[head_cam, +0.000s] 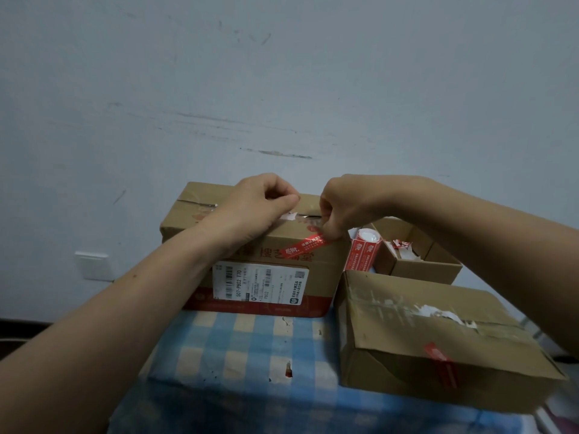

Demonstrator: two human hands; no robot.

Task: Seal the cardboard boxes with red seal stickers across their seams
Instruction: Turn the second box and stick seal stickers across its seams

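Observation:
A tall cardboard box point(250, 270) with a white shipping label stands at the back of the checkered table. My right hand point(341, 211) pinches one end of a red seal sticker point(305, 244) that hangs over the box's front top edge. My left hand point(260, 205) rests on the box top beside the seam, its fingers curled; whether they hold anything is hidden. A flatter cardboard box point(438, 339) lies at the right front, with a red sticker point(440, 363) across its seam and down its side.
A roll of red seal stickers point(362, 250) stands between the boxes. Behind it, a small open cardboard box point(416, 261) holds scraps of paper. The blue checkered tablecloth point(238, 355) has small tears. A wall stands close behind, with a switch plate point(92, 264) at the left.

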